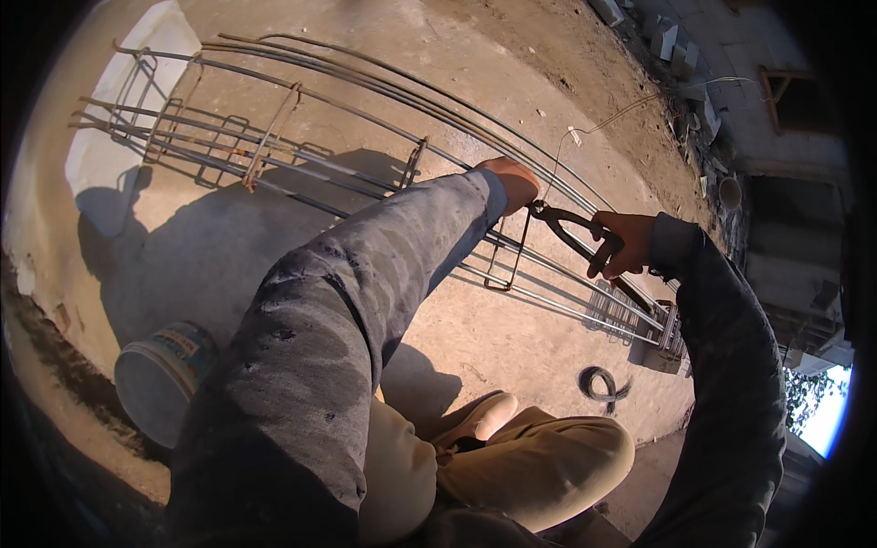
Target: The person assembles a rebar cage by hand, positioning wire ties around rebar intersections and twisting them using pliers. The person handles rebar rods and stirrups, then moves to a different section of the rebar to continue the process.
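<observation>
A cage of long steel bars (356,108) and square stirrups (267,137) runs across the ground in front of me. My left hand (514,183) is closed at one bar, by the top of a stirrup (498,284); its fingers are mostly hidden, so what they grip cannot be made out. My right hand (626,243) is wrapped round the handles of dark pincers (575,226). The pincers' jaws meet the bar right beside my left hand. From near the jaws a thin wire (559,157) rises.
A coil of dark wire (600,385) lies on the concrete near my knee. At the left stands a pale bucket (163,379). The cage's right end rests by a dark block (664,352). Rubble and blocks (681,50) line the far right edge.
</observation>
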Motion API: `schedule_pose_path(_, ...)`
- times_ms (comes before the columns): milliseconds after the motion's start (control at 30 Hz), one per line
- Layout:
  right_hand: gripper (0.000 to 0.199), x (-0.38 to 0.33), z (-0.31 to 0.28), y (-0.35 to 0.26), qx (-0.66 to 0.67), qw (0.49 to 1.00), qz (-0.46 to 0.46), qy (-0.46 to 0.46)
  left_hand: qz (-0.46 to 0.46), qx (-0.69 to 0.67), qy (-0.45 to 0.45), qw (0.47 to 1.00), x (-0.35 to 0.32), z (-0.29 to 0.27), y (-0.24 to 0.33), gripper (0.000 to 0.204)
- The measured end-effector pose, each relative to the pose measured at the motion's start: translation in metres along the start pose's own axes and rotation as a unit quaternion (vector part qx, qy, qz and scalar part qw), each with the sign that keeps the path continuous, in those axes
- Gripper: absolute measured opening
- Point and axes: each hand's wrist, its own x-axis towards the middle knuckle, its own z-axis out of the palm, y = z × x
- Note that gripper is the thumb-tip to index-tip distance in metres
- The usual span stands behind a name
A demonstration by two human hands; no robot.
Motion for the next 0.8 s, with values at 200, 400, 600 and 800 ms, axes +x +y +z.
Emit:
schedule_pose_path(200, 0.068, -0.022, 0.011, -0.004, 0.360, 0.931, 0.012, -0.053, 0.027, -0.020, -0.003, 0.999, 0.000, -0.003, 0.000, 0.017)
schedule_pose_path(400, 0.046, -0.009, -0.011, 0.017, 0.316, 0.947, 0.032, -0.053, 0.019, -0.013, -0.043, 0.999, 0.002, -0.003, 0.001, 0.024)
schedule_pose_path(600, 0.041, 0.003, -0.031, 0.021, 0.300, 0.941, 0.120, -0.098, 0.040, -0.009, 0.004, 0.999, -0.007, -0.007, 0.001, 0.022)
schedule_pose_path(800, 0.055, 0.006, -0.037, -0.011, -0.049, 0.986, 0.157, -0.012, 0.003, -0.016, -0.037, 0.999, 0.011, 0.010, -0.006, 0.018)
